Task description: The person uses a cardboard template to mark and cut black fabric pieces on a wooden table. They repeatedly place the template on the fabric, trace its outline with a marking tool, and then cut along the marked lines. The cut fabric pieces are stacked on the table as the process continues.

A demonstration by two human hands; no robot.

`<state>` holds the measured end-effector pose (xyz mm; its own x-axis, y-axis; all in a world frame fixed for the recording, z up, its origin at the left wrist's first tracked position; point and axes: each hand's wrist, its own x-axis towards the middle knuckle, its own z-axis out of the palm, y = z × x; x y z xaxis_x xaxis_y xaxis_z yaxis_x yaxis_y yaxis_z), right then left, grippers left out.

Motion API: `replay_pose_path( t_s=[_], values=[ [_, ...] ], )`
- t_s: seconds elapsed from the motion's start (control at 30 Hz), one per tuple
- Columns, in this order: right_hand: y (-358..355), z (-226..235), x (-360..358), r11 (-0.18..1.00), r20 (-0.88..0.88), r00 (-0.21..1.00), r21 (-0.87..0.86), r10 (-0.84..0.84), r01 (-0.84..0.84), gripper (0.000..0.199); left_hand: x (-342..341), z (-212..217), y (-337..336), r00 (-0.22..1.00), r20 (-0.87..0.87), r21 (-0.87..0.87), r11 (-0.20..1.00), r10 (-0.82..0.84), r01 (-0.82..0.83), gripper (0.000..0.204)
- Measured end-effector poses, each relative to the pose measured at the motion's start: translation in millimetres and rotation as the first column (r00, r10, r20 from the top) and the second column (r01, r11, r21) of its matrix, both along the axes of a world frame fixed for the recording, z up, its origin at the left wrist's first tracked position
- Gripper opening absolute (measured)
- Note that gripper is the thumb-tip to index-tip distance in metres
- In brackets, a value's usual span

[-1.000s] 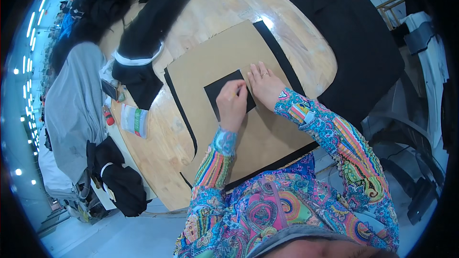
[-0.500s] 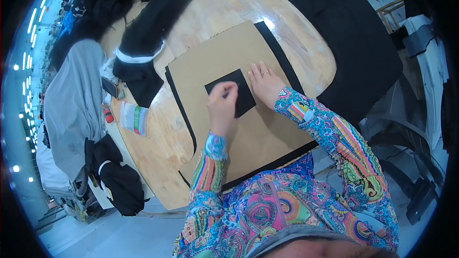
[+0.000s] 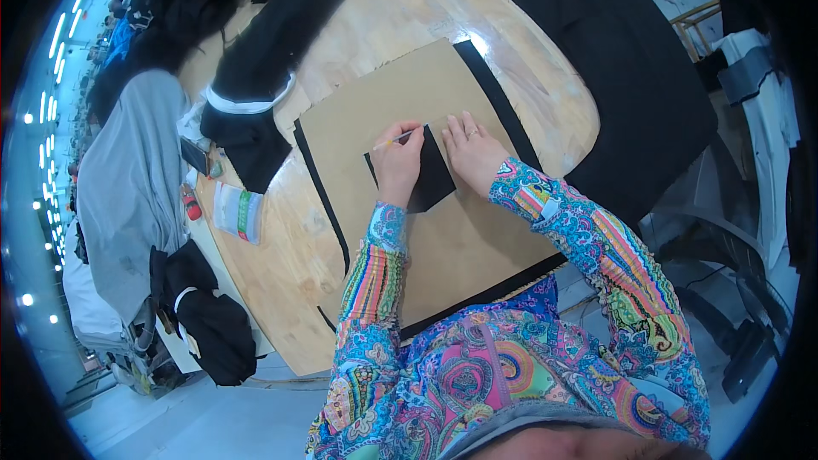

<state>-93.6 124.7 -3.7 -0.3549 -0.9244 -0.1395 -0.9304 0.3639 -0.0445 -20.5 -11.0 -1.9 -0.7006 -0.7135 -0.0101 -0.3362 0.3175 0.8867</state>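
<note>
While the left hand point(image 3: 397, 162) pinches a thin marking stick point(image 3: 394, 141) in closed fingers at the upper edge of one small black fabric piece point(image 3: 431, 177), the right hand point(image 3: 471, 150) presses it flat, fingers spread. Piece lies mid brown pattern board point(image 3: 400, 111) on the table point(image 3: 400, 0). Outline apparently partway; remaining edges untraced. Count: one stick, one board.

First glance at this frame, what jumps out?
The bright multicoloured patterned sleeves at the bottom centre catch the eye first. They lead up to the left hand, which holds a thin pencil-like tool, and the right hand, which lies flat on a small black fabric piece on a brown cardboard sheet. A big black cloth covers the round wooden table at the upper right.
</note>
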Motion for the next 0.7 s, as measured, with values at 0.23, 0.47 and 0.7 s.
replay_pose_path(
  t_s=[0.23,0.47,0.7],
  values=[
    [-1.6,18.3,-0.6,0.994,0.057,0.998,0.098,0.038,-0.044,0.049,1.5,-5.3,2.3,0.999,-0.027,-0.407,0.914,-0.020,0.007,0.014],
    [2.2,18.0,-3.2,0.990,0.069,0.996,0.127,0.050,-0.059,0.055,88.3,31.1,-4.4,0.926,-0.248,0.119,0.957,0.286,-0.264,0.014],
    [12.5,25.4,-20.6,0.989,0.253,0.961,0.065,0.110,-0.130,0.104,197.4,4.4,-17.8,0.857,-0.066,0.280,0.834,0.511,-0.476,0.024]
  ],
)
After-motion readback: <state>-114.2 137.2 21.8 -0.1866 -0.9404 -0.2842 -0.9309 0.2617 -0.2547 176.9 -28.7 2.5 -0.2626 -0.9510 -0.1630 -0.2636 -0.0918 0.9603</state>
